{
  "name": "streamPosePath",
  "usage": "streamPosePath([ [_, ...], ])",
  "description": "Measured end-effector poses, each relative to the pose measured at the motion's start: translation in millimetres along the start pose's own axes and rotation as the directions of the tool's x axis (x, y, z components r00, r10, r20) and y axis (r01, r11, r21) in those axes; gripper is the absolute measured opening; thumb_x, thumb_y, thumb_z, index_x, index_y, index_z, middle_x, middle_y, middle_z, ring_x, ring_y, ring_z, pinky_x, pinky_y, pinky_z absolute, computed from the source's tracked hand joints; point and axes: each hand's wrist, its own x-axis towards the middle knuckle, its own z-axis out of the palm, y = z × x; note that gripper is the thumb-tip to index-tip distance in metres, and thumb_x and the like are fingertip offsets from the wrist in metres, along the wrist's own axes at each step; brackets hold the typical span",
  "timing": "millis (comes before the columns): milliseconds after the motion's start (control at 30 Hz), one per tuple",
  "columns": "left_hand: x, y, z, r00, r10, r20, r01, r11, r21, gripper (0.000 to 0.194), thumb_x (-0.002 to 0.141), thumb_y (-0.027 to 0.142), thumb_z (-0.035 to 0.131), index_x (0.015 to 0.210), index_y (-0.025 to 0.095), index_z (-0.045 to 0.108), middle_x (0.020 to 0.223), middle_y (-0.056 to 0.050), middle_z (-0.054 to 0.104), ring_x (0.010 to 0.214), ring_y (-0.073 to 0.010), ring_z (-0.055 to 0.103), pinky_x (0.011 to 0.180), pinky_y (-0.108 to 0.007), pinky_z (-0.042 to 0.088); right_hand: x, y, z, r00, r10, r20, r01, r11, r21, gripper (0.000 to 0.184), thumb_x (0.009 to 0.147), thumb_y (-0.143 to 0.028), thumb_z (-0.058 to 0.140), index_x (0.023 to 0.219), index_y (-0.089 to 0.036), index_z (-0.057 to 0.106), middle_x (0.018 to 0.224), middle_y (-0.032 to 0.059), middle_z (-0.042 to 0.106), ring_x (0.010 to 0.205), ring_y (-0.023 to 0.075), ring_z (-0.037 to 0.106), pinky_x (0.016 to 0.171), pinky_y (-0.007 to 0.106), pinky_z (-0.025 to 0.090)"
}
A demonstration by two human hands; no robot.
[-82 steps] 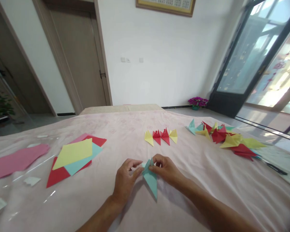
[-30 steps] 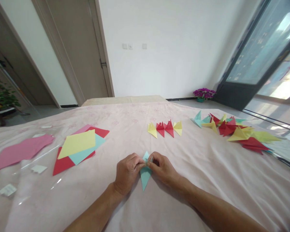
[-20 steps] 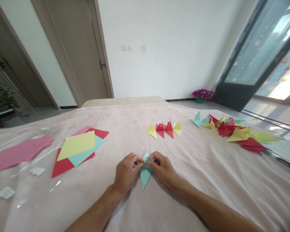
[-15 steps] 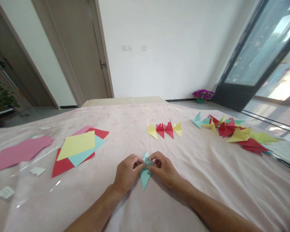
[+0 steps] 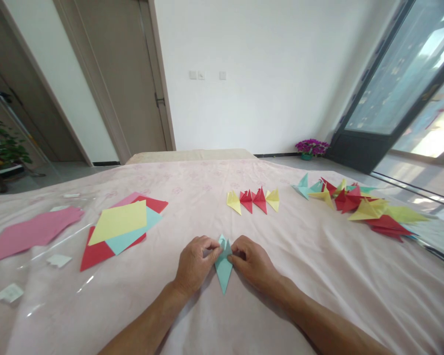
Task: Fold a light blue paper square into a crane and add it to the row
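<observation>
A light-blue folded paper (image 5: pixel 224 276) stands out between the hands, over the cloth-covered desk (image 5: pixel 225 325). The left hand (image 5: pixel 194 264) is clamped on its left edge, the right hand (image 5: pixel 255 261) on its right. It should prove very light, crisp at the folds but easily creased or torn; the layered side edges look the best hold, with a soft pinch. Just beyond the hands is a row of four folded pieces (image 5: pixel 259 201), two red and two yellow. Beyond the right hand, a heap of folded pieces (image 5: pixel 350 201) overlaps too much to count. Left of the left hand lie one yellow sheet (image 5: pixel 120 222) and, farther out, pink paper (image 5: pixel 37 229), number unclear.
</observation>
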Motion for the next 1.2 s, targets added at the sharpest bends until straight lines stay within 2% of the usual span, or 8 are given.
streamPosePath([
  [200,0.7,0.9,0.4,1.000,0.003,0.026,-0.001,0.997,-0.071,0.012,0.086,0.030,0.063,0.081,0.023,0.071,0.084,-0.001,0.071,0.085,-0.0184,0.065,0.078,-0.028,0.048,-0.8,-0.5,-1.6,1.000,-0.020,-0.001,0.020,1.000,0.020,0.010,0.076,-0.012,0.061,0.070,-0.020,0.061,0.075,-0.0012,0.057,0.069,0.0133,0.053,0.063,0.024,0.037],
  [300,0.2,1.5,-0.5,0.998,-0.010,0.059,0.016,0.994,-0.108,0.018,0.083,0.034,0.067,0.098,0.026,0.070,0.098,-0.001,0.072,0.093,-0.0194,0.066,0.082,-0.030,0.049,2.0,3.2,-16.0,0.999,-0.039,0.001,0.039,0.998,0.048,0.010,0.077,-0.012,0.059,0.075,-0.020,0.064,0.078,-0.0007,0.060,0.070,0.0133,0.054,0.065,0.024,0.039],
  [400,-0.4,-2.3,1.0,0.997,-0.063,0.051,0.069,0.989,-0.132,0.028,0.089,0.040,0.058,0.111,0.026,0.066,0.108,-0.004,0.071,0.100,-0.0205,0.065,0.089,-0.034,0.049,8.3,14.3,-46.8,1.000,-0.023,-0.007,0.023,0.995,0.098,0.009,0.080,-0.017,0.059,0.079,-0.020,0.067,0.079,-0.0004,0.063,0.071,0.0137,0.056,0.066,0.025,0.041],
  [533,0.2,-9.6,5.9,0.991,-0.128,0.040,0.132,0.982,-0.134,0.027,0.090,0.036,0.053,0.110,0.023,0.066,0.110,-0.007,0.070,0.101,-0.0214,0.066,0.092,-0.036,0.049,18.4,42.0,-98.4,0.988,0.102,-0.118,-0.090,0.991,0.103,0.010,0.078,-0.025,0.060,0.077,-0.019,0.068,0.070,-0.0017,0.062,0.066,0.0138,0.054,0.061,0.024,0.040],
  [633,1.8,-11.8,7.9,0.993,-0.106,0.056,0.112,0.988,-0.109,0.025,0.089,0.033,0.052,0.106,0.022,0.068,0.107,-0.007,0.071,0.101,-0.0221,0.066,0.092,-0.037,0.050,25.6,69.4,-129.7,0.980,0.128,-0.154,-0.114,0.989,0.095,0.013,0.077,-0.028,0.060,0.078,-0.017,0.068,0.069,-0.0011,0.062,0.064,0.0137,0.053,0.059,0.024,0.040],
  [767,3.7,-11.5,8.1,0.994,-0.067,0.082,0.073,0.995,-0.073,0.021,0.088,0.030,0.052,0.098,0.023,0.069,0.102,-0.006,0.071,0.099,-0.0228,0.065,0.092,-0.038,0.049,35.9,107.6,-154.9,0.970,0.149,-0.193,-0.133,0.987,0.095,0.017,0.074,-0.031,0.059,0.078,-0.015,0.066,0.069,0.0004,0.063,0.064,0.0143,0.054,0.060,0.025,0.043],
  [967,5.7,-8.5,7.1,0.992,-0.039,0.121,0.045,0.998,-0.041,0.019,0.087,0.025,0.051,0.092,0.024,0.069,0.098,-0.004,0.070,0.097,-0.0220,0.064,0.090,-0.037,0.048,48.6,153.8,-161.7,0.962,0.173,-0.210,-0.167,0.985,0.047,0.017,0.068,-0.028,0.059,0.073,-0.014,0.067,0.063,-0.0013,0.060,0.062,0.0134,0.051,0.060,0.025,0.040],
  [1200,7.7,-9.1,7.0,0.992,-0.022,0.127,0.025,0.999,-0.021,0.017,0.086,0.024,0.052,0.088,0.025,0.069,0.096,-0.003,0.070,0.096,-0.0211,0.064,0.088,-0.034,0.048,54.1,172.9,-149.0,0.974,0.178,-0.138,-0.187,0.981,-0.051,0.017,0.070,-0.024,0.059,0.076,-0.013,0.070,0.069,-0.0006,0.066,0.066,0.0147,0.056,0.062,0.025,0.041],
])
